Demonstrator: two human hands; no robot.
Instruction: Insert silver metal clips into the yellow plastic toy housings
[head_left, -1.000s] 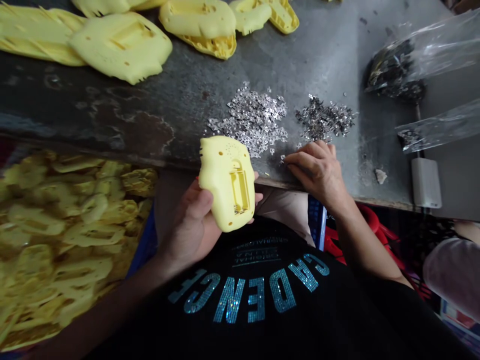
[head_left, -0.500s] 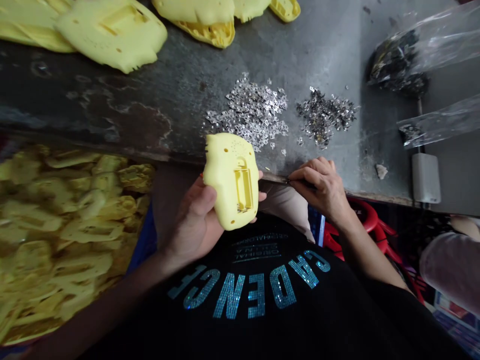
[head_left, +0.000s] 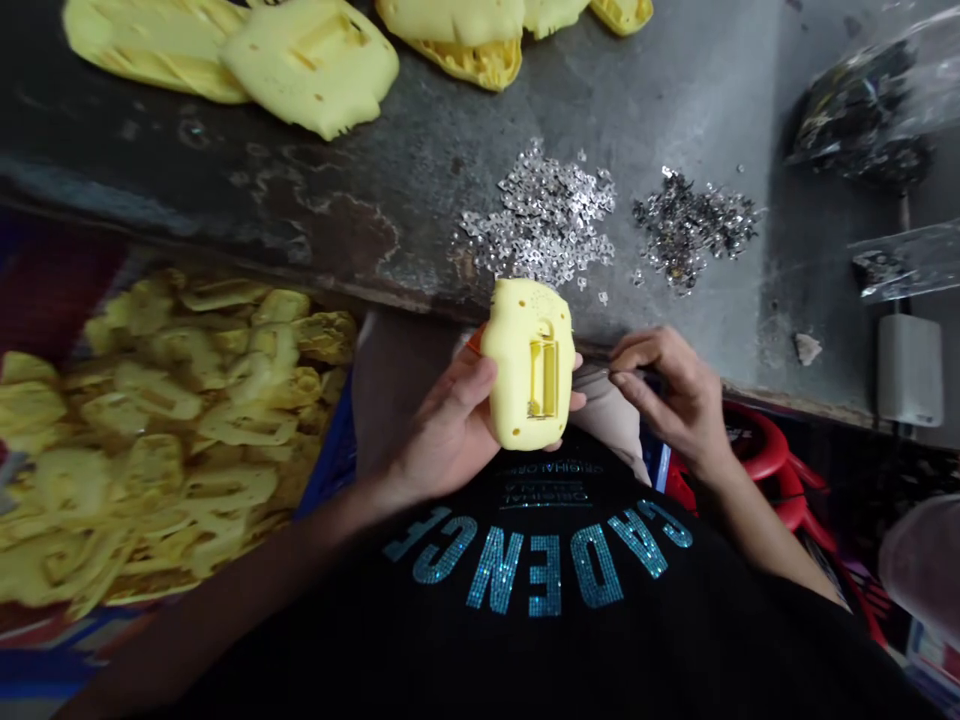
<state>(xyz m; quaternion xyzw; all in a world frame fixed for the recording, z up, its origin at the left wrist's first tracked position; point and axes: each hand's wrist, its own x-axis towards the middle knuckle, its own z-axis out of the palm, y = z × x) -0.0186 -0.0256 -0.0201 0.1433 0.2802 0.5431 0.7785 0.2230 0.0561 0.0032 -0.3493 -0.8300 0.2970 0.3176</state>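
My left hand [head_left: 450, 425] holds a pale yellow moulded plastic casing [head_left: 529, 365], its battery compartment facing up. My right hand [head_left: 671, 395] is just off the casing's right side, near the table's front edge. Its thumb and fingertips pinch a tiny metal piece, probably a clip, which is hard to make out. Beyond the casing lie a heap of shiny metal clips [head_left: 540, 215] and a darker heap of metal clips [head_left: 694, 225]. The casing's lower edge is close to the scattered clips but does not touch the heaps.
The worn grey metal table [head_left: 390, 240] holds several yellow casings [head_left: 311, 65] at the back. Plastic bags [head_left: 855, 110] and a white box [head_left: 910, 370] sit at right. A heap of yellow casings [head_left: 172, 430] lies left. A red stool [head_left: 765, 450] and a co-worker's sleeve [head_left: 922, 555] are lower right.
My right hand has moved from the table surface to the front edge, its fingers closed into a pinch. The view has shifted, so the table contents appear further right and higher.
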